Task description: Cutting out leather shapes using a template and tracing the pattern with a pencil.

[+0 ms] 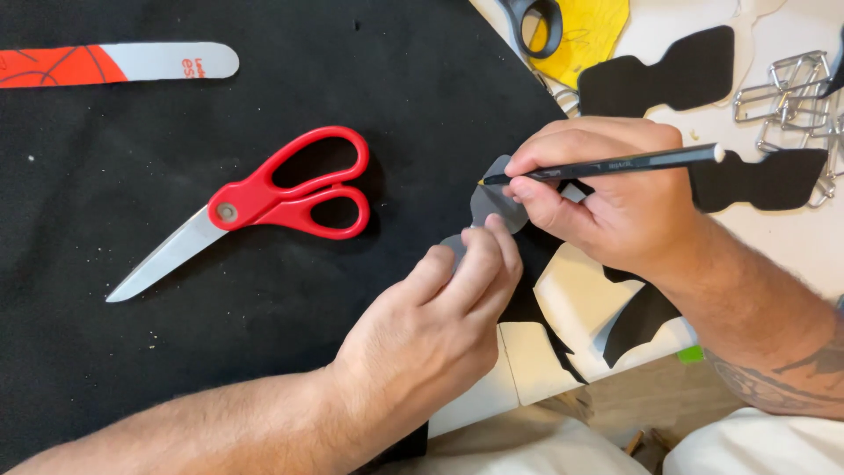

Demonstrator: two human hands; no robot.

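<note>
right hand grips pencil | left hand pins grey template | scissors well apart

left hand: fingers curled, fingertips pressing down | right hand: pinch grip, just beyond the left hand | forearms bare

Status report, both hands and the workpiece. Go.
Left hand pressing small grey template piece onto black fabric sheet. Right hand gripping black pencil, tip at template edge. Red-handled scissors lie apart, left.
</note>
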